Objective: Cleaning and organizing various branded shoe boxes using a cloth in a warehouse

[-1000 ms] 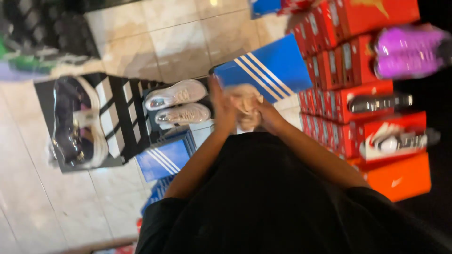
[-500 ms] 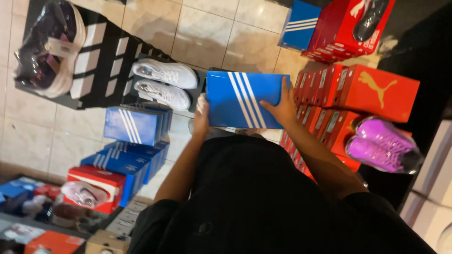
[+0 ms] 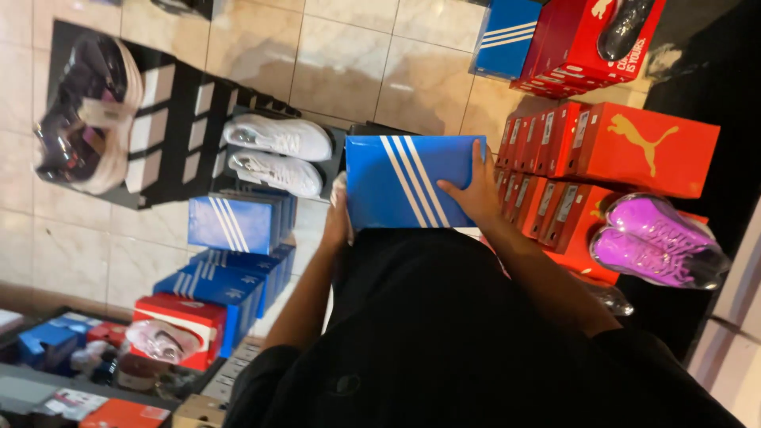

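Note:
I hold a blue shoe box with three white stripes [image 3: 404,181] level in front of my body, lid closed. My right hand [image 3: 472,193] lies flat on the lid near its right edge, fingers spread. My left hand [image 3: 338,215] grips the box's left end from the side and below, partly hidden behind it. My black top fills the lower middle of the view.
White sneakers [image 3: 276,152] rest on black boxes [image 3: 170,135] to the left, beside dark sneakers [image 3: 83,111]. Blue striped boxes [image 3: 234,226] are stacked below them. Red and orange boxes [image 3: 626,147] rise at right, with purple shoes [image 3: 654,242] on top. Tiled floor [image 3: 372,71] lies beyond.
The lid that was raised a second ago now lies closed on the box. The view has swung, and my hands hold the box a little closer to my body.

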